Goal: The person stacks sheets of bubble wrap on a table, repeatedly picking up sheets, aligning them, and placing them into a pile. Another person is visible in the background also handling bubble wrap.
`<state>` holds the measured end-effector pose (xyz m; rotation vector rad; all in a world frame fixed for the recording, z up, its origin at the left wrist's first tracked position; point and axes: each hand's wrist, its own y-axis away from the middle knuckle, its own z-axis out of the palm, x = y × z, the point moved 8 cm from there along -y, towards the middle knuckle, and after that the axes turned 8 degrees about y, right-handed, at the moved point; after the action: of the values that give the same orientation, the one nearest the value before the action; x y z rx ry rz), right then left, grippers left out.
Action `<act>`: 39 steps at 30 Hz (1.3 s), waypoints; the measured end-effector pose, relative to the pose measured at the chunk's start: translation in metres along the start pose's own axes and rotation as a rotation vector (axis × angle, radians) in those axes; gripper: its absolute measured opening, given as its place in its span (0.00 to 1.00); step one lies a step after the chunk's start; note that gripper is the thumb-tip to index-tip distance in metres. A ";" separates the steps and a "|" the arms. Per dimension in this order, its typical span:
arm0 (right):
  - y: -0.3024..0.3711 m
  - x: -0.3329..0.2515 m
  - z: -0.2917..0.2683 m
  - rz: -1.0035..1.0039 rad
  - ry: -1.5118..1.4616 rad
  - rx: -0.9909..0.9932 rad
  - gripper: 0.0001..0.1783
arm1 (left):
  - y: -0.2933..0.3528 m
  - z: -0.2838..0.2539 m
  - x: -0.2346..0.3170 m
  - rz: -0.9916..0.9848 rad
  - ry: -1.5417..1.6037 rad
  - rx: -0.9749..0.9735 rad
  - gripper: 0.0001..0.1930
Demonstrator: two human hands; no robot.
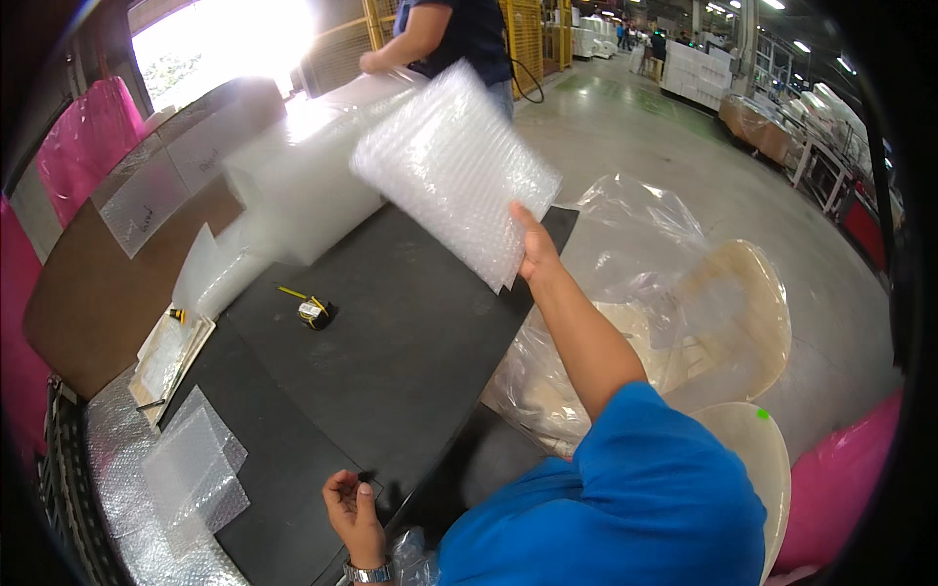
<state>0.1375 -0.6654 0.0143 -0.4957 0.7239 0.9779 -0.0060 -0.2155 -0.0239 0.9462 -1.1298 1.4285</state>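
My right hand is closed on the lower right edge of a bubble wrap bundle, a flat, clear, roughly rectangular stack raised above the far end of the black table mat. Low over the mat's near edge, my left hand has its fingers curled in. A small dark object shows by its fingertips, too small to name. A yellow and black tape measure lies on the mat, with a bit of its blade out. Several loose bubble wrap pieces lie at the left.
A large roll of clear plastic film spans the table's far side, where a co-worker stands. A small board with papers is at the left edge. On the right, a large clear plastic bag covers a pale round-edged container.
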 end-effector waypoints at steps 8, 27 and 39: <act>-0.017 0.028 -0.086 0.076 0.282 0.259 0.23 | -0.001 0.002 0.006 -0.012 -0.071 0.022 0.13; 0.248 0.051 -0.488 0.637 0.786 1.320 0.37 | 0.003 -0.005 0.004 -0.039 -0.120 -0.016 0.14; 0.106 -0.078 -0.209 -0.429 1.770 1.028 0.37 | 0.000 0.068 0.189 0.568 0.007 -0.667 0.13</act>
<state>-0.0508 -0.7987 -0.0734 -0.4480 2.3573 -0.5876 -0.0360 -0.2348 0.1739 0.1452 -1.8064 1.3211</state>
